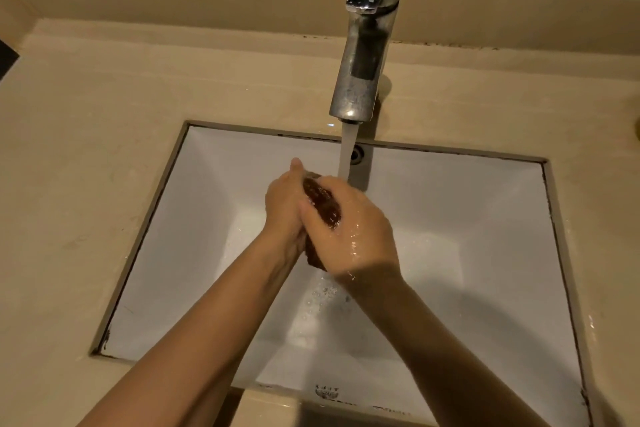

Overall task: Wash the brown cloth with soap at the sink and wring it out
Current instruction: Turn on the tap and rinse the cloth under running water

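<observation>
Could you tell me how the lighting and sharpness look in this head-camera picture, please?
Head view: dim, warm yellowish light; glare on the chrome tap and wet right hand; arm shadows fall across the white rectangular basin; the crumpled brown cloth is slightly soft.

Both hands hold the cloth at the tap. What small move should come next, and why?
Probably twist the hands opposite ways, squeezing the brown cloth: left hand and right hand both grip it bunched above the sink, wet, with the water stream landing on them.
</observation>
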The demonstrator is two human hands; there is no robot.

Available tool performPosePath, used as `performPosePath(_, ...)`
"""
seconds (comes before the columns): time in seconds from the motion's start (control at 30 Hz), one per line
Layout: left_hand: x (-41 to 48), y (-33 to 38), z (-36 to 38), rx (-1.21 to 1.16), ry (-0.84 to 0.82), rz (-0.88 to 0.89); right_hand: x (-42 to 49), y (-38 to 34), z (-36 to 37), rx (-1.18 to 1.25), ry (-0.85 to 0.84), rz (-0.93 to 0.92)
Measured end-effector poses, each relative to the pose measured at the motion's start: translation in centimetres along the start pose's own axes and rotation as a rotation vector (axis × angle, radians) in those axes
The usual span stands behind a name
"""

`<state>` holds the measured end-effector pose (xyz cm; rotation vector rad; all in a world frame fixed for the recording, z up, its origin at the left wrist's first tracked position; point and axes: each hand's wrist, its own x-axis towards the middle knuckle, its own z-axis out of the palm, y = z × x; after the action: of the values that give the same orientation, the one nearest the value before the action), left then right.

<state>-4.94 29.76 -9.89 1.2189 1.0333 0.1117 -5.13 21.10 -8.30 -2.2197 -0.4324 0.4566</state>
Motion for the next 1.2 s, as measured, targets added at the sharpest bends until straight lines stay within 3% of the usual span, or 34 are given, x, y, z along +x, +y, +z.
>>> performPosePath(0.13,-1.7,-0.7,1.2,-0.098,-0.173,-0.078,2.2,0.6,-0.1,0.031,0.267,0.074)
performPosePath(0.2,-2.2,-0.6,1.5,-0.106,-0.203,-0.112,3.2,1.4,-0.2,0.101,0.311,0.104)
performPosePath(0.37,-1.2,0.0,0.8,-0.07,-0.193,-0.054,2.1,1.5,-0.6,0.17,0.184,0.158)
performPosePath(0.5,-0.2,0.3,0.5,-0.127,-0.104,-0.096,0.0,-0.3,0.4,-0.013,0.029,0.079)
performPosePath(0.67,-1.2,-0.5,0.8,-0.169,-0.252,-0.186,3.6,0.5,-0.5,0.061,0.253,0.137)
performPosePath(0.9,-0.5,1.3,-1.9,-0.07,-0.64,-0.284,4.2,2.7,-1.8,0.311,0.171,0.162)
performPosePath(1.07,0.5,2.3,-3.4,0.002,-0.616,-0.278,4.2,3.9,-2.8,0.366,0.178,0.234)
performPosePath(1.2,0.4,2.5,-5.1,-0.203,-0.607,-0.277,3.6,4.4,-4.0,0.55,0.187,0.378)
